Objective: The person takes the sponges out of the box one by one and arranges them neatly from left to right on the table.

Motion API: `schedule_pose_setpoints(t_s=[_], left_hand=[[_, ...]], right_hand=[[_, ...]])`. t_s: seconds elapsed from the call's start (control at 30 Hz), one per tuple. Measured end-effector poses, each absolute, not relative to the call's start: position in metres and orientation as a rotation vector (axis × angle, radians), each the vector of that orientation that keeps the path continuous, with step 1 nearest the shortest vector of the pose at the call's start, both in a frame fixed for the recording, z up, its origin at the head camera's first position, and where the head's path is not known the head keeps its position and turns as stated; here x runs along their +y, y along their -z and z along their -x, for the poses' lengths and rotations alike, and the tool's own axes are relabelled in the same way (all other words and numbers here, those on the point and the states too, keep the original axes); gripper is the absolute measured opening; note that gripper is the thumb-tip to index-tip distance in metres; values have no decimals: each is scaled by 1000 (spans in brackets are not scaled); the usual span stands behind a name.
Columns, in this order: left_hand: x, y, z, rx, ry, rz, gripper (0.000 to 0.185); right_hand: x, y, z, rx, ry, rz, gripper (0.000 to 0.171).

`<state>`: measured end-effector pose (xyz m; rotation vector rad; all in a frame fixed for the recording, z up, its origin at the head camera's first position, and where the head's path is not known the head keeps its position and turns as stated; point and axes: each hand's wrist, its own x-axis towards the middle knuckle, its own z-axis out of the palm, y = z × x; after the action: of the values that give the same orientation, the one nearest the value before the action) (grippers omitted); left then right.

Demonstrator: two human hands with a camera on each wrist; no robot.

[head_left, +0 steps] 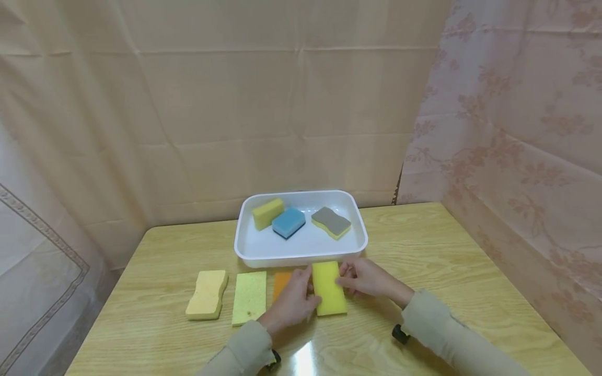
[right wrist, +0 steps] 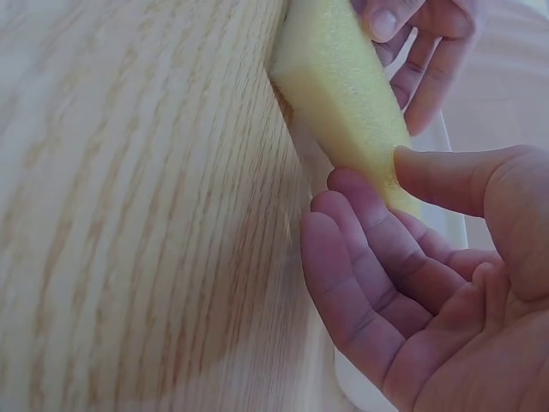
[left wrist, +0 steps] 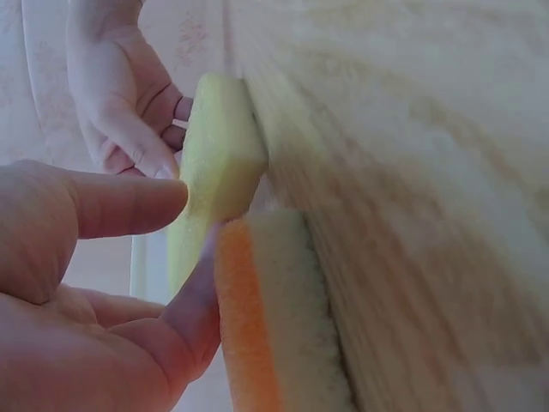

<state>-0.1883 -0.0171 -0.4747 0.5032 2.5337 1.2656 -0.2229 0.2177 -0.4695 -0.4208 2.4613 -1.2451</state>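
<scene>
From the head view, both hands pinch a bright yellow sponge (head_left: pixel 328 288) lying on the wooden table (head_left: pixel 470 261) just in front of the white tray (head_left: pixel 244 230): the left hand (head_left: pixel 290 303) at its left edge, the right hand (head_left: pixel 364 279) at its right. An orange sponge (head_left: pixel 281 284) lies beside it. No writing or labels are legible.

The left wrist view shows thumb and fingers (left wrist: pixel 129 206) closing on the sponge's edge.

The right wrist view shows fingertips (right wrist: pixel 360 206) and thumb nipping its side.

White plastic tray (head_left: pixel 244 230) at the wooden worktop's (head_left: pixel 423 245) rear, three sponges inside, four rectangular foam sponges (head_left: pixel 249 296) rowed before it
</scene>
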Motion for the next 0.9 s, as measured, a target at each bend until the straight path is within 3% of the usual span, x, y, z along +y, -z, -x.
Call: schedule_pose_setpoints(t_s=[0.9], left_hand=[[-25,471,197,2509,-1175,-506,84]], right_hand=[[210,470,220,2401,1208,411,17]])
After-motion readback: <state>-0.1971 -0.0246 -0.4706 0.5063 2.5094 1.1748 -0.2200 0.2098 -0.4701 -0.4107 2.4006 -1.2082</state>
